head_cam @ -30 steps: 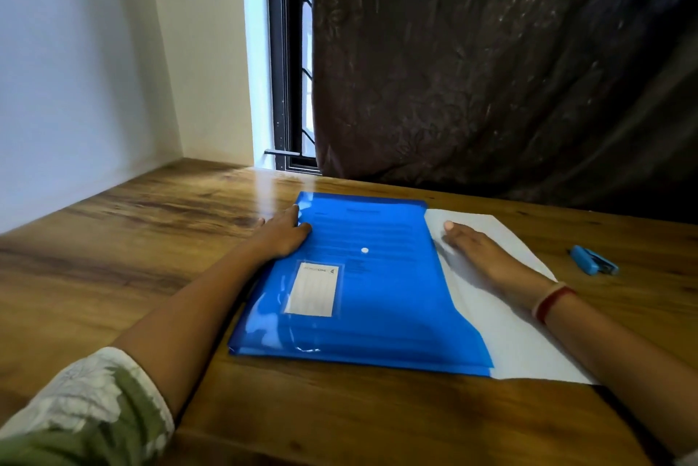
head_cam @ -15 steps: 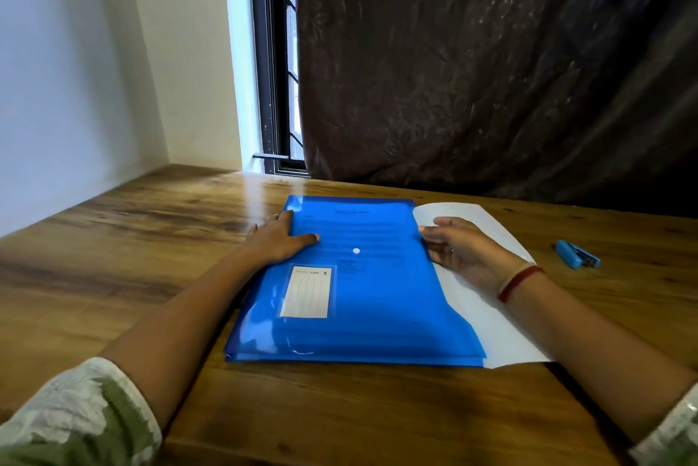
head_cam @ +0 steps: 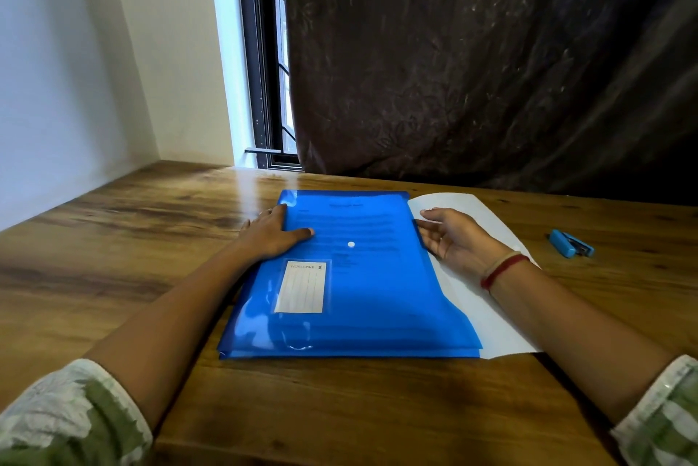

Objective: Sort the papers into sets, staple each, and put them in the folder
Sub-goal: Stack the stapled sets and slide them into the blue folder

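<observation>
On the head view I judge this to be the filing step: the blue folder (head_cam: 362, 288) lies flat on the tabletop (head_cam: 113, 257), with print showing through its cover. The left hand (head_cam: 272, 235) presses open on the folder's left edge. The right hand (head_cam: 457, 242) is at the folder's right edge with loosely curved fingers; I cannot tell whether it pinches the cover. A white sheet (head_cam: 487, 318) juts out there and needs sliding in. The stapler (head_cam: 570, 243) lies well to the right.

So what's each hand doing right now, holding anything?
Left hand: open, pressing flat on the blue folder.
Right hand: touching the folder's right edge; cannot tell if it grips it.
</observation>
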Available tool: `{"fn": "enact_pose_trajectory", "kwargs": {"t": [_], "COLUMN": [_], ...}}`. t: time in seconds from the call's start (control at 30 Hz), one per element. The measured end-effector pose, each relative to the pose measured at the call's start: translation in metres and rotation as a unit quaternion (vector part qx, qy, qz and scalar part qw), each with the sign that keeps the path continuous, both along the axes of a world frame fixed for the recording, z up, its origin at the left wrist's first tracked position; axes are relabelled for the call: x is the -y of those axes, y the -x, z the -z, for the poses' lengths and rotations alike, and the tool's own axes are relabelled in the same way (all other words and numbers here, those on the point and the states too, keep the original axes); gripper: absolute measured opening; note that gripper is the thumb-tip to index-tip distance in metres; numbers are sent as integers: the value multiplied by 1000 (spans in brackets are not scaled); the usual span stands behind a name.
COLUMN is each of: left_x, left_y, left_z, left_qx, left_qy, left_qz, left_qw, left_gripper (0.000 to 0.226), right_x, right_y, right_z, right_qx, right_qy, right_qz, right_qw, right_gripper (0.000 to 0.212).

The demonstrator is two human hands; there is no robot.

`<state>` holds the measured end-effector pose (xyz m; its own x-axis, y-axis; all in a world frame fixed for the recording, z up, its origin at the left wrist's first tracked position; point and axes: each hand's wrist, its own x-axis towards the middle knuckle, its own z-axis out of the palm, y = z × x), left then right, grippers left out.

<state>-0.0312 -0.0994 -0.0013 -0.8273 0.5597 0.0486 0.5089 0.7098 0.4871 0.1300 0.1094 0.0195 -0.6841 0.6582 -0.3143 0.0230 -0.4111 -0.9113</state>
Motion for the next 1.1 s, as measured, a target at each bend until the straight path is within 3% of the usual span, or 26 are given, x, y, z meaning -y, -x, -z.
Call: {"fn": "enact_pose_trajectory", "kwargs": {"t": [0.33, 0.5, 0.57, 0.63, 0.7, 0.73, 0.87, 1.1], "left_x": [-2, -2, -3, -4, -5, -5, -8, -10], "left_y": [2, 2, 2, 2, 2, 3, 3, 6], "left_z": [4, 4, 5, 6, 7, 8, 11, 14], "left_qx": [-5, -3, -3, -8, -7, -5, -11, -19], "left_qy": [8, 12, 14, 16, 17, 17, 24, 23], "left_qz": [-6, -9, -8, -8, -8, -7, -8, -9], "left_qw": [1000, 1000, 1000, 1000, 1000, 1000, 1000, 1000], "left_gripper": [72, 72, 72, 73, 74, 74, 75, 72], "right_x": [-8, -33, -57, -82, -93, -91, -86, -78], "right_y": [0, -14, -32, -53, -74, -82, -89, -90], "right_z": [6, 1, -6, -11, -16, -17, -20, -27], "right_qx": [39, 41, 118, 285, 418, 456, 470, 335], "right_qy": [-98, -198, -362, -518, -548, -531, -460, -310], "right_qz": [-29, -50, 1, 40, 51, 36, -44, -86], "right_qw": [994, 978, 925, 806, 722, 713, 753, 885], "right_gripper": [50, 30, 18, 20, 31, 34, 32, 27]}}
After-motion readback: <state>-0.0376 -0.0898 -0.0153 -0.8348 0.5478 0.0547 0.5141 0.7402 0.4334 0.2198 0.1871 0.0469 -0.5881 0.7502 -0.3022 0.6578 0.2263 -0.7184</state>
